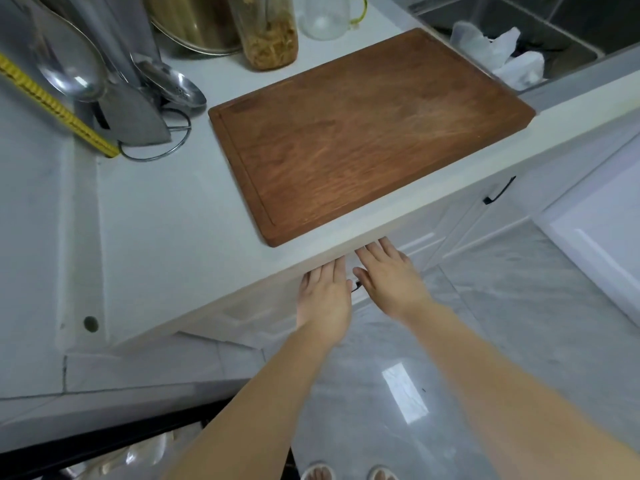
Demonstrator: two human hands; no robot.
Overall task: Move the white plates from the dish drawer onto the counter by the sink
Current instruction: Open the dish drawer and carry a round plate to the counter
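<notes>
No white plate is in view. My left hand and my right hand lie side by side just below the front edge of the white counter. Both are flat with fingers stretched out against the white drawer front, which looks closed. Their fingertips are hidden under the counter lip. A bit of a black handle shows between the two hands; neither hand visibly grips it. The sink lies at the far right of the counter.
A brown wooden cutting board covers the counter above my hands. Behind it stand a jar, a glass, a metal pot and a utensil rack with ladles. White bags lie in the sink. Another cabinet handle is to the right.
</notes>
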